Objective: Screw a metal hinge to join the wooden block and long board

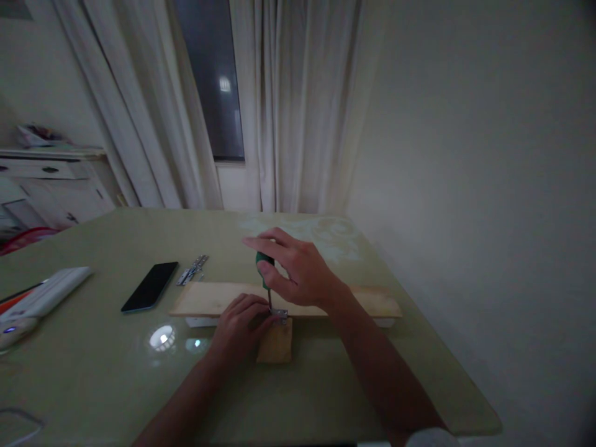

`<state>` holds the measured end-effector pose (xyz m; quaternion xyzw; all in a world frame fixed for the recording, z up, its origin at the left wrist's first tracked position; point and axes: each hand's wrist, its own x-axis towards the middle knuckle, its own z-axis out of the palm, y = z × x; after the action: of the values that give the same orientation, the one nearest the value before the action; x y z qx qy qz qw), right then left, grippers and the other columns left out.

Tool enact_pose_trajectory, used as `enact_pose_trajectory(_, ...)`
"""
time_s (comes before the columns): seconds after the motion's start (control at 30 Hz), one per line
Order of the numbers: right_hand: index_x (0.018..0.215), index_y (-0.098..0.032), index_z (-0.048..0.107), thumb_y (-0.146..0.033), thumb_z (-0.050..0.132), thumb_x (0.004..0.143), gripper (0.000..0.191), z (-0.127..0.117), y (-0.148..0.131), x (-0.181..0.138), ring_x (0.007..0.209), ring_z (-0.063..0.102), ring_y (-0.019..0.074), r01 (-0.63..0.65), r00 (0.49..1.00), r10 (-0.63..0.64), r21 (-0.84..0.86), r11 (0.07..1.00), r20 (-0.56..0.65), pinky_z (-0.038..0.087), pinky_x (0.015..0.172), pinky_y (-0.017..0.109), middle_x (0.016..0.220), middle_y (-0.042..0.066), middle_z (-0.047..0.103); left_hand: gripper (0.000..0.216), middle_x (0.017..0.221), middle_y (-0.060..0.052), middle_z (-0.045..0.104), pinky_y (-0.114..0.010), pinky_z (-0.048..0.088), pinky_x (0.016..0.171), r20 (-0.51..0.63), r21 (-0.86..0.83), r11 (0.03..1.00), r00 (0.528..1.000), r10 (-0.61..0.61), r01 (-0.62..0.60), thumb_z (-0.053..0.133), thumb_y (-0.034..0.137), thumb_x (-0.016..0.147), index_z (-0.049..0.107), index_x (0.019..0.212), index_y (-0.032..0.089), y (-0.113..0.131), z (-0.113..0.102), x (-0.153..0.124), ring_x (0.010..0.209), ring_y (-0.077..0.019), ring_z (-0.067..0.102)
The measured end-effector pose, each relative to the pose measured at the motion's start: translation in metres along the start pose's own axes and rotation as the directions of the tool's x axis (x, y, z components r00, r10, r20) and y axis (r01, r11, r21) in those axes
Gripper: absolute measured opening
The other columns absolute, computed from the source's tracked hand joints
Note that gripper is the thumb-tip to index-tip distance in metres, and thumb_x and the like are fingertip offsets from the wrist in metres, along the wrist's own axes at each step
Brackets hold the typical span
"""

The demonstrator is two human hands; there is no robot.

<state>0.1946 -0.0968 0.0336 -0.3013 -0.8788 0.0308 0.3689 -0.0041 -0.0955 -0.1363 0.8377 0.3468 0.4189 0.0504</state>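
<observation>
My right hand [298, 267] grips a screwdriver [264, 256] by its green handle, with the palm over its top. The shaft points straight down to a small metal hinge [280, 314] lying at the front edge of a long wooden board [205, 299]. My left hand [242, 323] rests on the board's front edge, its fingers closed together beside the screwdriver tip and the hinge. Whatever those fingers pinch is hidden. A shorter wooden piece [274, 345] extends toward me from under the hinge. White supports [200, 321] show beneath the long board.
Left of the board lie a black phone [150, 287] and several metal hinges [192, 269]. A white device [46, 298] sits at the table's left side, and a cable [21, 415] at its lower left. Curtains [307, 112] and a wall [475, 155] border the table [116, 379].
</observation>
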Motion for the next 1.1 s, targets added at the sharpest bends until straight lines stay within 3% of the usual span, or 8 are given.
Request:
enact_pose_trajectory(0.1, 0.145, -0.025, 0.062, -0.023, 0.045, 0.108, 0.04, 0.0, -0.003, 0.0, 0.106, 0.066, 0.0143, 0.089, 0.996, -0.091, 0.077, 0.993, 0.019, 0.05, 0.093, 0.026, 0.12, 0.004, 0.069, 0.015, 0.097, -0.005, 0.076, -0.037, 0.058, 0.083, -0.029, 0.005, 1.0, 0.999, -0.023, 0.023, 0.071, 0.037, 0.099, 0.075, 0.093, 0.024, 0.002, 0.001, 0.001, 0.092, -0.0228, 0.069)
enact_pose_trajectory(0.23, 0.117, -0.02, 0.077, -0.047, 0.055, 0.106, 0.036, 0.015, 0.005, 0.0, 0.083, 0.062, 0.0157, 0.015, 0.985, -0.042, -0.157, 0.987, -0.168, 0.049, 0.076, 0.027, 0.091, 0.004, 0.066, 0.019, 0.096, -0.004, 0.076, -0.037, 0.058, 0.082, -0.047, 0.004, 1.0, 0.999, -0.023, 0.023, 0.07, 0.04, 0.099, 0.076, 0.092, 0.024, 0.003, 0.003, 0.002, 0.091, -0.0222, 0.068)
enact_pose_trajectory(0.33, 0.124, -0.016, 0.073, -0.038, 0.054, 0.105, 0.035, 0.014, 0.008, 0.0, 0.101, 0.065, 0.0206, -0.01, 0.98, -0.02, -0.146, 0.989, -0.2, 0.053, 0.086, 0.032, 0.11, 0.01, 0.07, 0.021, 0.094, -0.004, 0.076, -0.037, 0.058, 0.08, -0.062, 0.011, 1.0, 0.998, -0.013, 0.013, 0.07, 0.042, 0.1, 0.076, 0.092, 0.024, 0.002, 0.003, 0.002, 0.089, -0.0217, 0.068)
enact_pose_trajectory(0.47, 0.144, -0.022, 0.061, -0.016, 0.042, 0.103, 0.045, 0.001, 0.008, -0.002, 0.12, 0.063, 0.0178, 0.083, 0.995, -0.079, 0.071, 0.994, -0.059, 0.052, 0.101, 0.033, 0.135, 0.009, 0.066, 0.018, 0.094, -0.004, 0.076, -0.037, 0.059, 0.08, -0.055, 0.016, 1.0, 0.998, -0.007, 0.008, 0.07, 0.04, 0.099, 0.076, 0.093, 0.024, 0.002, 0.003, 0.002, 0.089, -0.0216, 0.068)
enact_pose_trajectory(0.7, 0.091, -0.017, 0.074, -0.045, 0.05, 0.105, 0.04, 0.029, 0.01, -0.003, 0.069, 0.06, 0.0172, -0.053, 0.962, -0.049, -0.358, 0.932, -0.269, 0.045, 0.064, 0.029, 0.075, 0.004, 0.067, 0.01, 0.096, -0.004, 0.076, -0.036, 0.058, 0.083, -0.057, 0.01, 1.0, 0.998, -0.006, 0.007, 0.074, 0.033, 0.096, 0.075, 0.094, 0.024, 0.004, 0.002, 0.002, 0.092, -0.0222, 0.068)
enact_pose_trajectory(0.9, 0.141, -0.019, 0.061, -0.019, 0.041, 0.104, 0.041, 0.01, 0.005, 0.0, 0.119, 0.065, 0.017, 0.085, 0.995, -0.083, 0.02, 0.996, -0.057, 0.051, 0.099, 0.03, 0.136, 0.009, 0.069, 0.012, 0.093, -0.004, 0.076, -0.035, 0.057, 0.078, -0.063, 0.026, 1.0, 0.998, -0.009, 0.011, 0.073, 0.035, 0.097, 0.074, 0.092, 0.024, 0.005, 0.002, 0.003, 0.087, -0.0218, 0.068)
enact_pose_trajectory(0.97, 0.137, -0.022, 0.064, -0.025, 0.044, 0.107, 0.036, 0.014, 0.014, -0.004, 0.102, 0.069, 0.0146, 0.115, 0.992, -0.115, 0.01, 0.993, -0.045, 0.052, 0.088, 0.027, 0.118, 0.006, 0.075, 0.013, 0.093, -0.004, 0.076, -0.035, 0.057, 0.079, -0.067, 0.022, 1.0, 0.998, -0.008, 0.009, 0.073, 0.035, 0.097, 0.074, 0.092, 0.024, 0.005, 0.003, 0.003, 0.087, -0.0219, 0.068)
enact_pose_trajectory(1.1, 0.087, -0.019, 0.073, -0.042, 0.054, 0.102, 0.033, 0.025, 0.023, -0.007, 0.065, 0.06, 0.0159, -0.026, 0.965, -0.063, -0.333, 0.942, -0.253, 0.044, 0.064, 0.028, 0.069, 0.003, 0.067, 0.011, 0.096, -0.004, 0.076, -0.036, 0.058, 0.081, -0.056, 0.013, 1.0, 0.998, -0.009, 0.01, 0.072, 0.035, 0.097, 0.074, 0.094, 0.024, 0.003, 0.003, 0.002, 0.091, -0.022, 0.068)
